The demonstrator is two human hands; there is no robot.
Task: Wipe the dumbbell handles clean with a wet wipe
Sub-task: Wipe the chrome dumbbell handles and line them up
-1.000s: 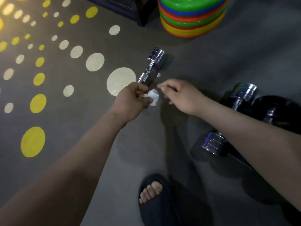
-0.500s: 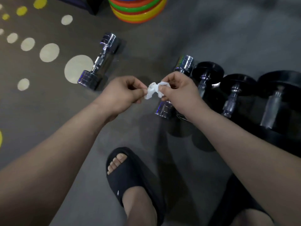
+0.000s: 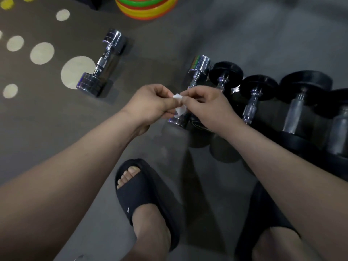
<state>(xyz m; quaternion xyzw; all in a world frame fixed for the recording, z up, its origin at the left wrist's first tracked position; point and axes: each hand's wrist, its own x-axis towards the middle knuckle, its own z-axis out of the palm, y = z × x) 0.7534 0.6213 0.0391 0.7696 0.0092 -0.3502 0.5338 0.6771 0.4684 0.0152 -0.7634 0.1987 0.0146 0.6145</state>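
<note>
Bunched smaller than before, the wipe [image 3: 179,110] sits between the left hand [image 3: 150,104] and right hand [image 3: 206,108], which came closer and both pinch it. Under them lies a shiny dumbbell [image 3: 200,65]. A second dumbbell [image 3: 102,63] lies far left on the floor [image 3: 244,34].

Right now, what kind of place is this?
Probably a gym: a chrome dumbbell lies on the spotted floor, black dumbbells sit in a row, and bright coloured discs are stacked behind.

Grey floor [image 3: 263,34] with pale dots [image 3: 78,72], stack of coloured discs [image 3: 146,8] (cropped at top); black sandal [image 3: 139,194] on left foot
</note>
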